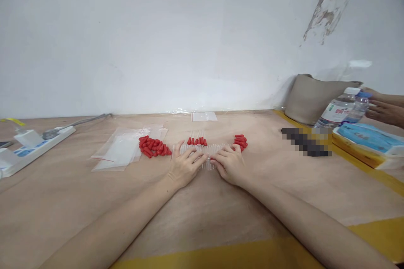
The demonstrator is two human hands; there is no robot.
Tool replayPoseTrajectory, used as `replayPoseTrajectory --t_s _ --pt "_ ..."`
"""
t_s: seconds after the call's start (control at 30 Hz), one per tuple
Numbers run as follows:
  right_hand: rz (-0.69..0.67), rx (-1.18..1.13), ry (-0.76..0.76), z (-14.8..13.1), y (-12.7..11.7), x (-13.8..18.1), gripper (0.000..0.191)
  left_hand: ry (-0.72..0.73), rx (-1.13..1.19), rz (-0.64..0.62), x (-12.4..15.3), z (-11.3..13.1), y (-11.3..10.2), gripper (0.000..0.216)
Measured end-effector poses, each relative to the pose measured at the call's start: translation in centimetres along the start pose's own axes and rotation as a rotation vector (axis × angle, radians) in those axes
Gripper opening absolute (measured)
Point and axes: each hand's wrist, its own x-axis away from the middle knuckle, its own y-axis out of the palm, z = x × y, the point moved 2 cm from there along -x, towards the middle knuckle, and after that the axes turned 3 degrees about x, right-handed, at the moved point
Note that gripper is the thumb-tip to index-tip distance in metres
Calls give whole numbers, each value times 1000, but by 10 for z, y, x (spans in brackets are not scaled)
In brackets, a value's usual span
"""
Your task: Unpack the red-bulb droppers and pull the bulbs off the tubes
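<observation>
A row of thin clear tubes lies side by side on the table between my hands. My left hand rests over the left part of the row, palm down, fingers spread and touching the tubes. From the right, my right hand pinches a small red cap, mostly hidden by the fingertips, close to the tubes near my left fingertips. Beyond the row, several thin clear tubes with red ends point away from me. Loose red caps form a pile at left, and a smaller group of red caps lies behind my right hand.
Clear plastic bags lie left of the pile; another small bag is by the wall. A power strip stands far left. At right are a water bottle, a wipes pack, a grey-brown container and another person's hand.
</observation>
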Motion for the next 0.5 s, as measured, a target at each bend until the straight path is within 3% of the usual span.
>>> replayPoseTrajectory --t_s 0.23,0.5 --pt "-102 -74 -15 3 2 -2 27 19 -24 -68 -1 2 4 19" --pt "180 202 -73 -6 2 -4 20 -164 10 -80 -4 1 5 19"
